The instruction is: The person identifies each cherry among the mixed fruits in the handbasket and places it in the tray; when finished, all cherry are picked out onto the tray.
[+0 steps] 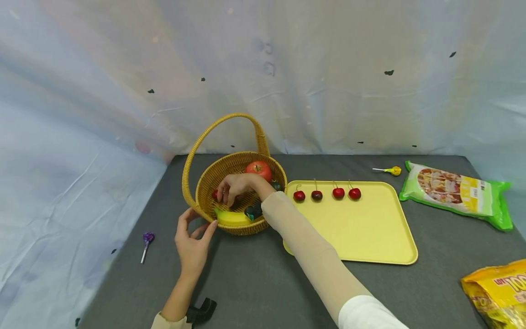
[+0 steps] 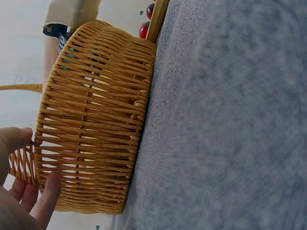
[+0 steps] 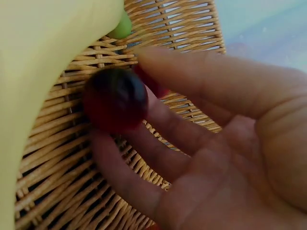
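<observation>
A wicker basket with a tall arched handle stands on the dark tabletop. My left hand grips its left rim at the foot of the handle, thumb on one side and fingers on the other. Inside the basket, my right hand reaches down with bent fingers. A dark red cherry lies against those fingers in the right wrist view, and a second cherry shows behind the thumb tip. A banana rests along the near side; a round red fruit sits at the back.
Right of the basket, a yellow tray bears a row of several cherries. Beyond it are a yellow lollipop, a green snack bag and a yellow bag. A purple lollipop lies at the left.
</observation>
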Available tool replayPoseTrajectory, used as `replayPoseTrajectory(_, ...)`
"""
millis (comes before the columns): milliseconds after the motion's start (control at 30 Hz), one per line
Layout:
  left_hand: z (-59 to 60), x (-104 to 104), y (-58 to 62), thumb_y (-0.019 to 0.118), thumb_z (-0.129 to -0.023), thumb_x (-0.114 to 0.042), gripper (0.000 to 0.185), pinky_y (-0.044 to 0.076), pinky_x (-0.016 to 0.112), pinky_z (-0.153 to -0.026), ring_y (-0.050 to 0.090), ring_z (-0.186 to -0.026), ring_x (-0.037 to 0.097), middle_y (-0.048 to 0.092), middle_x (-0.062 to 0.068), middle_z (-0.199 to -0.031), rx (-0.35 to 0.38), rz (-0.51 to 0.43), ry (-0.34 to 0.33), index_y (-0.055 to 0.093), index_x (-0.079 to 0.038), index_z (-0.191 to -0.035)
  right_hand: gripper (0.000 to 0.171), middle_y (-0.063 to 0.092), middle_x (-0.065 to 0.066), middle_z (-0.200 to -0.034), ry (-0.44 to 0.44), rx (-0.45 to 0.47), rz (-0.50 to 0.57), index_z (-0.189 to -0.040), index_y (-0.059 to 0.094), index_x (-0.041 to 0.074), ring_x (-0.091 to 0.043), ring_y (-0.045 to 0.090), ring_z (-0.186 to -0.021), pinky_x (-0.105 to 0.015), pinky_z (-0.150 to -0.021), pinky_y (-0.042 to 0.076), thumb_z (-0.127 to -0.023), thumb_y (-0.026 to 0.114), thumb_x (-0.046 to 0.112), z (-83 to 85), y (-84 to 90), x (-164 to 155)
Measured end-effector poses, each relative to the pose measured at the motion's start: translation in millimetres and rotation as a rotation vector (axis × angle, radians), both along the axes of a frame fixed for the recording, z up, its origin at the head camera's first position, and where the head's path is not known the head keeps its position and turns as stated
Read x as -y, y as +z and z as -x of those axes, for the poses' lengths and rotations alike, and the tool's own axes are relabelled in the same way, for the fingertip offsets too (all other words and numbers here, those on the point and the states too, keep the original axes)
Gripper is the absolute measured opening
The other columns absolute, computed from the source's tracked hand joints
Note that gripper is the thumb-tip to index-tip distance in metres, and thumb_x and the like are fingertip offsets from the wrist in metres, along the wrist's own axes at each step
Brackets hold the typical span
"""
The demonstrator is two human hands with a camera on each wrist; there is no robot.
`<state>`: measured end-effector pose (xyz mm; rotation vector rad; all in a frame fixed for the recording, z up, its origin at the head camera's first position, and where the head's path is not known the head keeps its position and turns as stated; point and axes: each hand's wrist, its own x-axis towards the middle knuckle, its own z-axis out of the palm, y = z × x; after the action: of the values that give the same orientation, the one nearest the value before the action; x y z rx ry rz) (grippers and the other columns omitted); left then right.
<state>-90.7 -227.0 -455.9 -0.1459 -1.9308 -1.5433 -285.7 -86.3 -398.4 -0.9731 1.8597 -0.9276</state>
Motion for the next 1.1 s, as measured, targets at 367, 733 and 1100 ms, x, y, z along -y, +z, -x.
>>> replayPoseTrajectory(367, -4.8, -10, 17.0, 0.072, -0.081, 0.019, 0.055, 0.059, 0.023, -0.08, 0.054, -0.111, 0.031, 0.05, 0.034, -0.12, -0.003, 0.001, -0.007, 0.048, 0.016, -0.131, 0.029, 0.067, -0.013, -0.112, 0.074, -0.02, 0.028, -0.117, 0.068, -0.003, -0.019, 0.062, -0.091, -0.036, -0.084, 0.059, -0.089, 0.068, -0.007, -3.3, 3.7, -5)
replayPoseTrajectory(733, -9.2, -18, 24.8, 0.071, -0.08, 0.021, 0.055, 0.06, 0.024, -0.08, 0.054, -0.111, 0.028, 0.051, 0.035, -0.119, 0.0, -0.017, -0.012, 0.048, 0.018, -0.13, 0.026, 0.067, -0.011, -0.11, -0.233, -0.27, 0.4, -0.115, 0.066, -0.004, -0.021, 0.062, -0.1, -0.033, -0.087, 0.055, -0.09, 0.072, -0.001, -0.9, 30.5, -104)
replayPoseTrajectory(1100, -4.2, -8, 9.8, 0.072, -0.079, 0.02, 0.057, 0.059, 0.022, -0.08, 0.055, -0.112, 0.018, 0.054, 0.027, -0.121, -0.002, -0.006, 0.037, 0.052, 0.01, -0.132, 0.03, 0.066, -0.021, -0.115, -0.653, -0.356, 0.544, -0.121, 0.065, -0.003, -0.024, 0.064, -0.101, -0.025, -0.08, 0.058, -0.092, 0.071, 0.003, -35.1, 6.7, -255)
